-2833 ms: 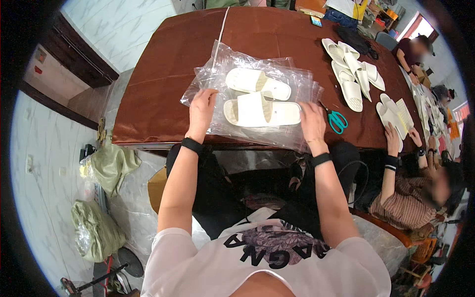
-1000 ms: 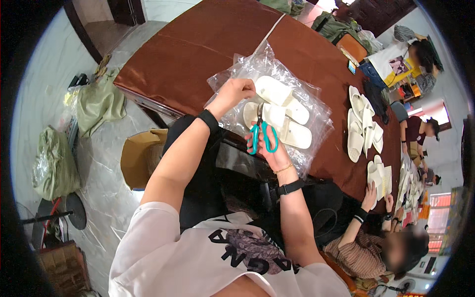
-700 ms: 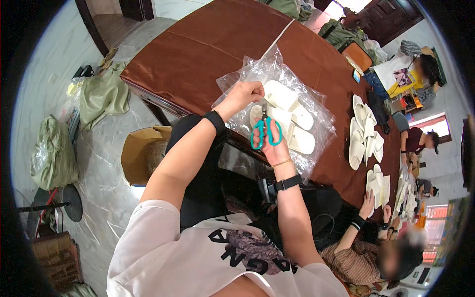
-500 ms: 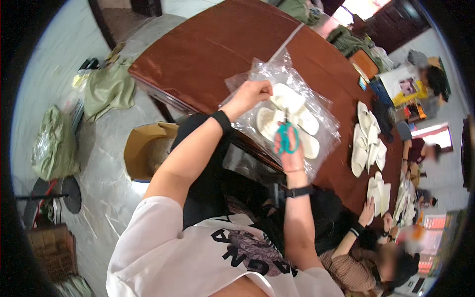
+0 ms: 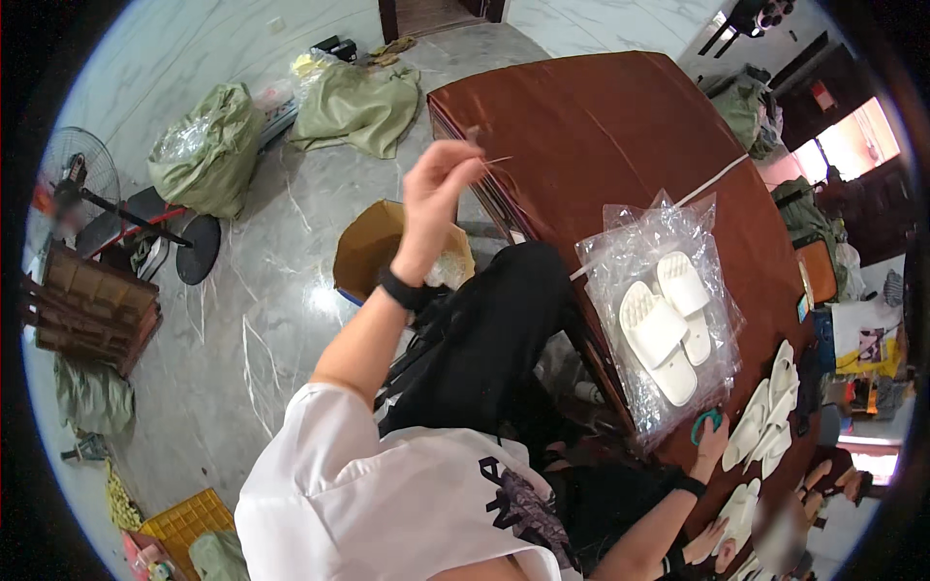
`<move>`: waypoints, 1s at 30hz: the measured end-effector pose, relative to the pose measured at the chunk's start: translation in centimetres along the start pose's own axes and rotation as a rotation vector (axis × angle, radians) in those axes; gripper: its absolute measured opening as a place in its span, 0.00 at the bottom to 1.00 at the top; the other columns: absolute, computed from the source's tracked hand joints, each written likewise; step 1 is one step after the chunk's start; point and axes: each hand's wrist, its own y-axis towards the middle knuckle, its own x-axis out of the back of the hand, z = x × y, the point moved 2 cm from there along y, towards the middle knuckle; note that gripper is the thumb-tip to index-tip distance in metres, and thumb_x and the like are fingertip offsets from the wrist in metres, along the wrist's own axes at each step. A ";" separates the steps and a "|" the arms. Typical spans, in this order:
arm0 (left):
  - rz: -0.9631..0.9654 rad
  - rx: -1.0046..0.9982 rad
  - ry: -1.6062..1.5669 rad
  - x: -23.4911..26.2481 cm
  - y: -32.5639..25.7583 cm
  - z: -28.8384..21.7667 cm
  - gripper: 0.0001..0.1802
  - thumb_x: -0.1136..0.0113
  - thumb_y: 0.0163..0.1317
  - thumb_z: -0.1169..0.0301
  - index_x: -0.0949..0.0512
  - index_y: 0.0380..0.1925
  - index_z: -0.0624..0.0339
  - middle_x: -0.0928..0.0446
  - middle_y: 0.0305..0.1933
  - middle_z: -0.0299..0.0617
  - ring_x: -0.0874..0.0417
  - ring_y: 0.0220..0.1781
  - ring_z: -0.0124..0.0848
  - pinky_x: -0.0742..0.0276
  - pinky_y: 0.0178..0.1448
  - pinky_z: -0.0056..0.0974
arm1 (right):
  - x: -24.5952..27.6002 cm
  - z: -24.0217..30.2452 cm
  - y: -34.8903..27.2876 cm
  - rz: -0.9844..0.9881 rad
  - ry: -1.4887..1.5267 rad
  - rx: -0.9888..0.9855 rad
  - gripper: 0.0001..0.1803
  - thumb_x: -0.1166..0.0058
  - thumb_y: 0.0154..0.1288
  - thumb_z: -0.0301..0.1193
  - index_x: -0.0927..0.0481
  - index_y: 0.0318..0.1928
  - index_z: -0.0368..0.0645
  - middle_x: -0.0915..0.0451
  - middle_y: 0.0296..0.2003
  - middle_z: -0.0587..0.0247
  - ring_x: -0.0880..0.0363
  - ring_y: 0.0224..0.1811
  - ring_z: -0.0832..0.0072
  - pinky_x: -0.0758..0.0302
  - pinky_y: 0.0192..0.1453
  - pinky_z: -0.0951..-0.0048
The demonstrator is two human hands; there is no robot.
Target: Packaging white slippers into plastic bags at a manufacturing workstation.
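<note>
My left hand (image 5: 438, 194) is raised beyond the table's left edge, close to the cardboard box (image 5: 373, 242). Its thumb and finger pinch a thin pale strand (image 5: 500, 160), too fine to make out fully. Down at the table's near side, my right hand (image 5: 713, 447) is wrapped round teal-handled scissors (image 5: 705, 418); their blades do not show. Between the two hands, a pair of white slippers (image 5: 654, 329) lies on clear plastic bags (image 5: 620, 242). No hand touches that pair.
The brown-covered table (image 5: 591, 126) holds more white slippers (image 5: 765, 416) to the right, near a co-worker's hands (image 5: 704, 542). On the grey floor stand green sacks (image 5: 208, 155), a fan (image 5: 82, 174) and a yellow crate (image 5: 194, 528). The box holds clear plastic scraps.
My left hand has moved left, away from the slippers, with the strand. My right hand has drawn back from them toward the near right with the scissors. The view has swung left.
</note>
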 end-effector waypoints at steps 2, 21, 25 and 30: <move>-0.071 0.075 0.211 3.8 -1.0 2.7 0.05 0.43 0.64 0.76 0.23 0.38 0.65 0.22 0.33 0.35 0.23 0.37 0.23 0.28 0.44 0.28 | 0.5 0.6 -1.3 -0.032 -0.529 0.049 0.22 0.51 0.67 0.37 0.28 0.57 0.37 0.20 0.44 0.46 0.22 0.44 0.51 0.27 0.50 0.56; 1.136 0.111 0.288 -25.0 -3.0 6.3 0.18 0.43 0.65 0.69 0.26 0.54 0.60 0.22 0.47 0.41 0.22 0.44 0.24 0.26 0.47 0.30 | -8.8 23.3 -4.7 0.232 0.967 -0.335 0.13 0.52 0.67 0.26 0.28 0.49 0.33 0.20 0.35 0.52 0.18 0.19 0.68 0.32 0.13 0.77; 1.094 0.264 0.291 -27.1 -5.9 15.4 0.25 0.42 0.63 0.66 0.31 0.60 0.59 0.21 0.46 0.47 0.18 0.38 0.30 0.23 0.39 0.34 | -5.5 22.6 -7.7 0.152 0.963 -0.243 0.10 0.50 0.68 0.32 0.27 0.44 0.40 0.20 0.33 0.56 0.18 0.24 0.68 0.26 0.25 0.73; 1.215 0.520 0.270 -29.2 -7.4 18.1 0.30 0.44 0.66 0.67 0.40 0.67 0.58 0.22 0.47 0.46 0.17 0.41 0.31 0.22 0.38 0.33 | 0.2 20.8 -11.0 0.019 0.174 -0.041 0.22 0.48 0.64 0.50 0.24 0.45 0.43 0.19 0.35 0.49 0.19 0.37 0.54 0.25 0.41 0.60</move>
